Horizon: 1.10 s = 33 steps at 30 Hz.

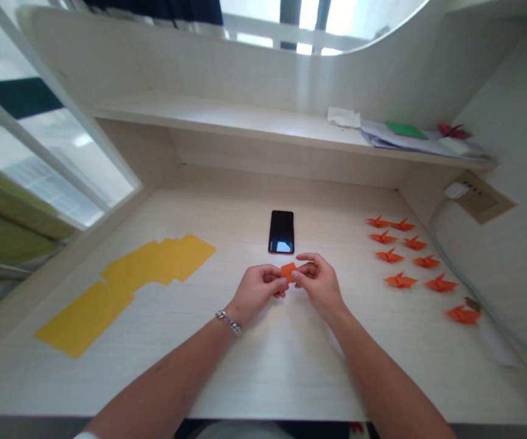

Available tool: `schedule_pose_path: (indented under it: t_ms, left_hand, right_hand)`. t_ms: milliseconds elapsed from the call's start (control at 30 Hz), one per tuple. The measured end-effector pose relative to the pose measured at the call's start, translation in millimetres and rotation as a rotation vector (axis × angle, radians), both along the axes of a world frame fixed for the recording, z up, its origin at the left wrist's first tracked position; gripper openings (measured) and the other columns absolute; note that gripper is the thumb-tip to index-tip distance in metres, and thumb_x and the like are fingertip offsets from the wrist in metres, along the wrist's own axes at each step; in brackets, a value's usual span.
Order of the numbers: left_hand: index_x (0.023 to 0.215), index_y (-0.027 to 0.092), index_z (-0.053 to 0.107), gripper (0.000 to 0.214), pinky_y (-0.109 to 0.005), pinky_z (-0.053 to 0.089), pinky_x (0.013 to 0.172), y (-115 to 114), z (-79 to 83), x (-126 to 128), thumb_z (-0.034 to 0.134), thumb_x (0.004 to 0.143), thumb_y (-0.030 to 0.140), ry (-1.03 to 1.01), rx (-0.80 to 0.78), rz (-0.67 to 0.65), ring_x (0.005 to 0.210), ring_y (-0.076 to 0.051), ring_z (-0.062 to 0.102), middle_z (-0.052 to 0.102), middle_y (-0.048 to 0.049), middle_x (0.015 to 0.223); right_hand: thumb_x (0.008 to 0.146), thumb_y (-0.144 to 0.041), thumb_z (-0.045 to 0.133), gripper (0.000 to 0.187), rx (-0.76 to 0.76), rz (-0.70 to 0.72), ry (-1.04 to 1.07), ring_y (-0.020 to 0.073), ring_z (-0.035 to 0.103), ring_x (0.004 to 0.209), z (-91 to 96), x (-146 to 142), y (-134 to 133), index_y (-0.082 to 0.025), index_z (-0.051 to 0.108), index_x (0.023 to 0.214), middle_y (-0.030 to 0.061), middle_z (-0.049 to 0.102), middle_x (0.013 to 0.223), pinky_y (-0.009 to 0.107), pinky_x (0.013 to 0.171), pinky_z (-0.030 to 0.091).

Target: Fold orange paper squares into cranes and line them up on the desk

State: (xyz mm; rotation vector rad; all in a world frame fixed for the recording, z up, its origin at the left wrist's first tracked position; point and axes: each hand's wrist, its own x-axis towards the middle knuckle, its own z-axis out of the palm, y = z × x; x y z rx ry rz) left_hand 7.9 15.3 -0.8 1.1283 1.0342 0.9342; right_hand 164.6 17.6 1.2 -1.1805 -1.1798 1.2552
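Observation:
Between my two hands is a small folded piece of orange paper (287, 270), held up over the middle of the desk. My left hand (259, 288), with a silver chain bracelet (229, 322) on its wrist, pinches the paper's left side between thumb and fingers. On the paper's right side, my right hand (318, 283) grips it with the thumb at the front, its index finger raised and curved. Just beyond the hands a black phone (281, 231) lies flat. Several folded orange paper cranes (400, 280) stand in two rough columns at the right.
Overlapping sheets of yellow paper (153, 268) spread over the desk's left side. A grey cable (464, 280) runs down the right edge from a wall socket (482, 196). Above the back of the desk, a shelf (245, 125) carries papers and a green pad (406, 130).

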Motion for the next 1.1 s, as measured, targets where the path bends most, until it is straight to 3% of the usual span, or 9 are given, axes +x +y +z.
schedule_pose_path:
  t_ms: [100, 200, 333, 467, 633, 800, 933, 1100]
  left_hand:
    - [0.073, 0.013, 0.067, 0.021, -0.024, 0.044, 0.053, -0.7, -0.4, 0.4, 0.072, 0.069, 0.033, 0.06, 0.06, -0.04, 0.054, -0.013, 0.055, 0.063, -0.0029, 0.061]
    - [0.073, 0.014, 0.067, 0.024, -0.023, 0.043, 0.055, -1.9, -0.6, 2.7, 0.066, 0.075, 0.038, 0.078, 0.104, -0.03, 0.058, -0.013, 0.055, 0.063, -0.0028, 0.065]
    - [0.072, 0.016, 0.067, 0.025, -0.024, 0.042, 0.058, -3.5, 1.1, 2.0, 0.059, 0.08, 0.038, 0.203, 0.218, 0.017, 0.063, -0.015, 0.056, 0.064, -0.0032, 0.068]
    - [0.074, 0.018, 0.069, 0.019, -0.024, 0.04, 0.058, -4.5, 4.8, -1.6, 0.057, 0.081, 0.032, 0.371, 0.35, 0.018, 0.063, -0.016, 0.055, 0.065, -0.0025, 0.068]
    - [0.075, 0.017, 0.069, 0.023, -0.024, 0.041, 0.056, -2.5, 5.0, -3.6, 0.056, 0.08, 0.035, 0.275, 0.239, 0.04, 0.057, -0.015, 0.056, 0.064, -0.0023, 0.062]
    - [0.072, 0.017, 0.069, 0.022, -0.023, 0.04, 0.053, 1.2, 5.8, -8.4, 0.06, 0.078, 0.036, 0.326, 0.26, 0.06, 0.055, -0.014, 0.056, 0.064, -0.0016, 0.06]
    - [0.082, 0.015, 0.069, 0.025, -0.024, 0.044, 0.057, 3.2, 6.6, -7.5, 0.066, 0.074, 0.038, 0.166, 0.161, 0.027, 0.06, -0.015, 0.058, 0.067, -0.0037, 0.068]
    - [0.074, 0.013, 0.068, 0.025, -0.023, 0.043, 0.058, 6.2, 2.0, -7.2, 0.069, 0.073, 0.038, 0.082, 0.145, 0.072, 0.06, -0.013, 0.056, 0.065, -0.0032, 0.064]
  right_hand:
    - [0.067, -0.033, 0.072, 0.028, 0.012, 0.11, -0.136, 0.0155, 0.06, 0.059, -1.0, 2.2, 1.5, -0.016, 0.068, 0.089, 0.0022, 0.067, 0.066, 0.026, 0.055, 0.048]
    - [0.071, -0.036, 0.067, 0.02, 0.024, 0.054, -0.204, 0.0143, 0.057, 0.056, -5.6, 2.6, 3.8, -0.016, 0.068, 0.072, 0.0018, 0.065, 0.062, 0.025, 0.054, 0.045]
    - [0.072, -0.037, 0.066, 0.021, -0.036, 0.083, -0.139, 0.0137, 0.056, 0.056, -9.7, 2.7, 4.9, -0.016, 0.065, 0.073, 0.0007, 0.063, 0.063, 0.024, 0.052, 0.045]
    - [0.073, -0.035, 0.065, 0.018, 0.022, 0.122, -0.178, 0.0129, 0.054, 0.058, -8.1, 1.0, 3.1, -0.017, 0.065, 0.07, -0.0001, 0.061, 0.063, 0.023, 0.053, 0.043]
    - [0.072, -0.038, 0.065, 0.022, -0.017, 0.002, -0.036, 0.0126, 0.054, 0.055, -5.4, -2.5, 2.4, -0.016, 0.064, 0.071, 0.0001, 0.061, 0.061, 0.023, 0.051, 0.045]
    - [0.07, -0.04, 0.067, 0.023, -0.078, 0.108, -0.056, 0.0134, 0.056, 0.056, -2.4, 0.3, 3.2, -0.017, 0.066, 0.073, 0.0008, 0.062, 0.062, 0.023, 0.048, 0.046]
    - [0.072, -0.039, 0.066, 0.023, -0.07, 0.035, -0.029, 0.0128, 0.057, 0.057, -1.0, -1.1, 2.0, -0.016, 0.066, 0.074, 0.0012, 0.064, 0.064, 0.022, 0.05, 0.046]
    - [0.073, -0.038, 0.066, 0.022, -0.102, 0.033, 0.014, 0.0128, 0.058, 0.059, 0.8, -5.3, -1.0, -0.016, 0.065, 0.074, 0.0018, 0.065, 0.066, 0.022, 0.052, 0.046]
